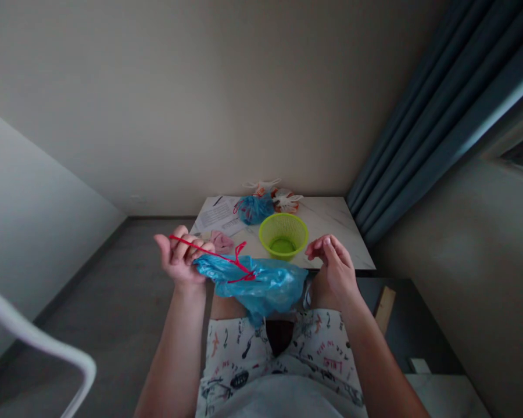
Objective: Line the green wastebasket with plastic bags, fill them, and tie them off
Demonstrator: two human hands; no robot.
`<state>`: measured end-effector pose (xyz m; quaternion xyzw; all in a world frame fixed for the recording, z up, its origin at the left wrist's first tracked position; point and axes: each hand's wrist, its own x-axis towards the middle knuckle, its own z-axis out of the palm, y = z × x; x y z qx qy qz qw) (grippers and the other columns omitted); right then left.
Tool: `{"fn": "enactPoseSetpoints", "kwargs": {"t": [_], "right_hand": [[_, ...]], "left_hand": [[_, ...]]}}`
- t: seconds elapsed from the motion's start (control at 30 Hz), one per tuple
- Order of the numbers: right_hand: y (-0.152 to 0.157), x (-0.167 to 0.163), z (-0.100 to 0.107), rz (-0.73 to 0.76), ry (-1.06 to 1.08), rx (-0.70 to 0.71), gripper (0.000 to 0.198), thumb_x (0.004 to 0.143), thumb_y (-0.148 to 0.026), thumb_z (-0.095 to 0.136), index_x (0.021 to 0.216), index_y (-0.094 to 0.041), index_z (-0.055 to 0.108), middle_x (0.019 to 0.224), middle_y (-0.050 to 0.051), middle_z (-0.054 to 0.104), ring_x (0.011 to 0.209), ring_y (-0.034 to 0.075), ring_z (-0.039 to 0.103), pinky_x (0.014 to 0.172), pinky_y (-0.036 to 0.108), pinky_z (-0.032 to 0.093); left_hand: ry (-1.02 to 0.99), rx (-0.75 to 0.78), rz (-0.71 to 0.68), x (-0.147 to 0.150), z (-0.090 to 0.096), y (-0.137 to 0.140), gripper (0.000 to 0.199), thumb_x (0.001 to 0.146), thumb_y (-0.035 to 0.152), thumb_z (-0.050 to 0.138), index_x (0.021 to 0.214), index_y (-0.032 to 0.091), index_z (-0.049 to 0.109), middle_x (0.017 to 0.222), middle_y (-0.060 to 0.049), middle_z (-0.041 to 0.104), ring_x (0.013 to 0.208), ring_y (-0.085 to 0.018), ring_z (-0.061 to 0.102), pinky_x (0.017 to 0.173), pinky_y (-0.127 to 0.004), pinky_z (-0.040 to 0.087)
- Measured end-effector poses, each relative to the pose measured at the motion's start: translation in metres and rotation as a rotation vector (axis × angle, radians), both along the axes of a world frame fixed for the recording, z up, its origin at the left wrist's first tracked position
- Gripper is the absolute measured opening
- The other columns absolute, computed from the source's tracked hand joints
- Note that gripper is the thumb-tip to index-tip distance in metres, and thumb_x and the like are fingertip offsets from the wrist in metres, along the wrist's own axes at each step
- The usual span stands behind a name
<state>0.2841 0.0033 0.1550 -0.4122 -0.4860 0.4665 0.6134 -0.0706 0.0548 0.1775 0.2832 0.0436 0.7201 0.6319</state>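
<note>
A blue plastic bag (270, 284) with a red drawstring (239, 266) hangs loosely over my lap. My left hand (185, 255) is closed on the left end of the bag, and the red string runs across its fingers. To the right of the bag is my right hand (333, 261), its fingers curled and the thumb pressed to them. Whatever those fingers may hold is hidden. Just beyond the bag, a green plastic basket (283, 219) stands on the marble-patterned table (331, 232), with only its own bottom showing inside.
At the back of the table sit a tied blue bag (255, 210) and white-and-orange tied bags (286, 201). Printed papers (218, 217) and a pink cloth (222, 241) lie left. A wooden piece (385, 309) is at right; a white curved bar (39, 339) crosses the lower left.
</note>
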Motion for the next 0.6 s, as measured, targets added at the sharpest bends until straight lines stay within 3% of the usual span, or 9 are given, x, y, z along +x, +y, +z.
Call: {"fn": "enactPoseSetpoints", "kwargs": {"t": [0.1,0.17,0.23,0.3,0.33,0.43,0.6], "right_hand": [[-0.012,-0.025,0.0,0.211,-0.223,0.092,0.034,0.115,-0.057,0.062,0.126,-0.027,0.074,0.132,0.009,0.077,0.122,0.025,0.072,0.11,0.04,0.057],[-0.017,-0.049,-0.008,0.379,-0.361,0.106,0.047,0.108,-0.051,0.076,0.148,-0.028,0.067,0.145,0.009,0.073,0.132,0.026,0.068,0.116,0.041,0.054],[-0.018,-0.068,-0.022,0.48,-0.474,0.081,0.045,0.104,-0.046,0.082,0.142,-0.025,0.07,0.131,0.007,0.078,0.116,0.025,0.072,0.104,0.038,0.057],[-0.016,-0.074,-0.037,0.504,-0.522,0.029,0.025,0.108,-0.046,0.074,0.116,-0.023,0.078,0.104,0.003,0.079,0.093,0.021,0.069,0.087,0.033,0.056],[-0.015,-0.072,-0.044,0.504,-0.509,-0.002,0.029,0.112,-0.048,0.066,0.106,-0.022,0.078,0.095,0.002,0.077,0.086,0.021,0.067,0.082,0.032,0.055],[-0.018,-0.051,-0.059,0.413,-0.372,-0.077,0.048,0.115,-0.06,0.054,0.102,-0.023,0.081,0.094,0.003,0.077,0.089,0.023,0.068,0.082,0.035,0.057],[-0.028,-0.013,-0.071,-0.029,-0.244,-0.116,0.053,0.104,-0.076,0.062,0.106,-0.029,0.087,0.106,0.007,0.082,0.112,0.032,0.073,0.102,0.046,0.06]], "left_hand": [[0.023,-0.032,-0.072,0.014,0.009,-0.01,0.063,0.112,0.057,0.069,0.077,0.024,0.029,0.044,0.015,0.02,0.036,-0.007,0.006,0.044,-0.018,0.036],[0.052,-0.049,-0.105,0.03,0.015,-0.014,0.063,0.114,0.056,0.066,0.076,0.024,0.027,0.047,0.014,0.021,0.037,-0.007,0.004,0.042,-0.017,0.034],[0.077,-0.059,-0.106,0.041,0.019,-0.015,0.062,0.115,0.054,0.063,0.075,0.023,0.028,0.048,0.013,0.022,0.038,-0.007,0.005,0.042,-0.017,0.035],[0.069,-0.052,-0.073,0.041,0.022,-0.012,0.06,0.116,0.053,0.062,0.075,0.023,0.031,0.048,0.013,0.024,0.038,-0.007,0.009,0.044,-0.015,0.038],[0.051,-0.036,-0.053,0.036,0.021,-0.009,0.058,0.116,0.052,0.062,0.075,0.023,0.033,0.048,0.013,0.025,0.037,-0.007,0.011,0.045,-0.014,0.039],[-0.022,0.035,-0.006,0.008,0.015,-0.002,0.056,0.116,0.049,0.063,0.075,0.022,0.038,0.047,0.012,0.029,0.038,-0.007,0.022,0.046,-0.011,0.039],[0.007,0.188,0.036,-0.035,-0.006,0.005,0.07,0.107,0.067,0.07,0.064,0.02,0.04,0.042,0.009,0.023,0.041,-0.008,0.03,0.051,-0.014,0.046]]}}
